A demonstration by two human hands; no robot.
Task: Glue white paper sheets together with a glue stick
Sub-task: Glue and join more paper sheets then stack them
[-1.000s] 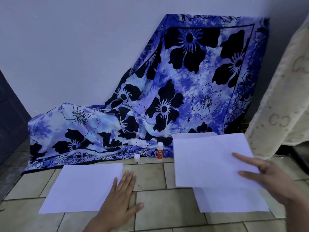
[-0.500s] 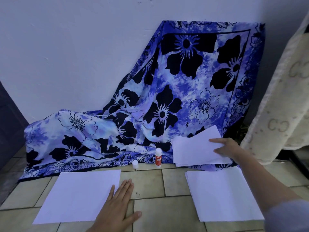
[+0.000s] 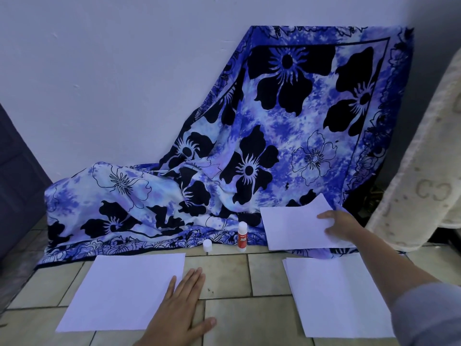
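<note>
One white sheet (image 3: 119, 290) lies flat on the tiled floor at the left. My left hand (image 3: 180, 308) rests flat on its right edge, fingers straight. A stack of white sheets (image 3: 334, 298) lies on the floor at the right. Farther back, my right hand (image 3: 336, 224) rests on some white paper (image 3: 294, 226) that lies on the cloth's hem, thumb on top; its fingers look curled at the paper's edge. The red and white glue stick (image 3: 242, 236) stands uncapped between the papers, with its white cap (image 3: 207, 245) on the floor to its left.
A blue floral cloth (image 3: 249, 158) drapes from the white wall down onto the floor behind the papers. A cream patterned fabric (image 3: 424, 186) hangs at the right. A dark panel (image 3: 15, 176) borders the left side.
My right hand carried the upper paper away from the stack on the floor, back onto the cloth's hem. The left hand stayed on the left sheet.
</note>
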